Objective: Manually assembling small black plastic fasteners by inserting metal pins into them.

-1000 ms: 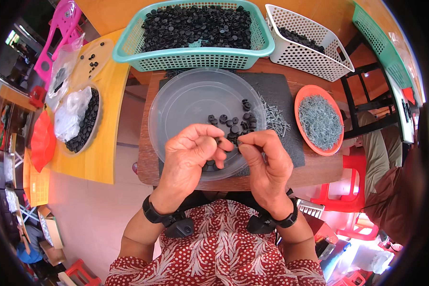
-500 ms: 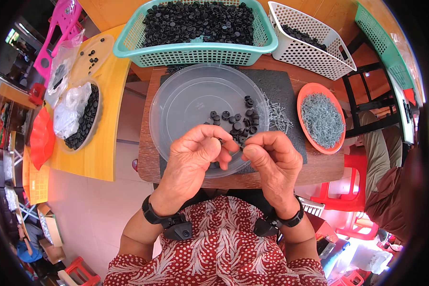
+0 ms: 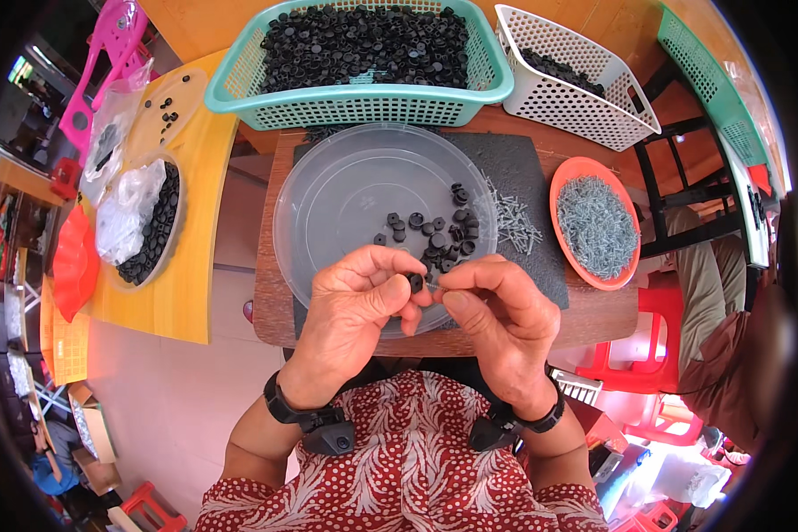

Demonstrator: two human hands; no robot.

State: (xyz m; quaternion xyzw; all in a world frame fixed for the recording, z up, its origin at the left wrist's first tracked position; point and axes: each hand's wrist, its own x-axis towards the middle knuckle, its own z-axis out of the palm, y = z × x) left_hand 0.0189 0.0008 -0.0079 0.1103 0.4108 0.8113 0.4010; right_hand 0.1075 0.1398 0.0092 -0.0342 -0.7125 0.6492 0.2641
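Observation:
My left hand (image 3: 356, 297) pinches a small round black plastic cap (image 3: 415, 283) between thumb and fingers. Close beside it, my right hand (image 3: 496, 312) has thumb and index finger pressed together on a thin screw, mostly hidden, its end toward the cap. Both hands are above the near edge of a clear round plastic tub (image 3: 328, 195). Several more black caps (image 3: 436, 240) lie loose in the tub's right half. To its right, loose silver screws (image 3: 516, 223) are scattered on a dark mat (image 3: 541, 266).
An orange plate (image 3: 557, 213) heaped with screws stands at the right. Behind the tub are a teal basket (image 3: 355, 115) full of black parts and a white perforated basket (image 3: 567, 115). A yellow side table (image 3: 182, 306) at left bears a bowl of black pieces and plastic bags.
My right hand has shifted slightly left and its fingertips meet the left hand's. The black cap in my left fingers now shows plainly. The view has moved slightly.

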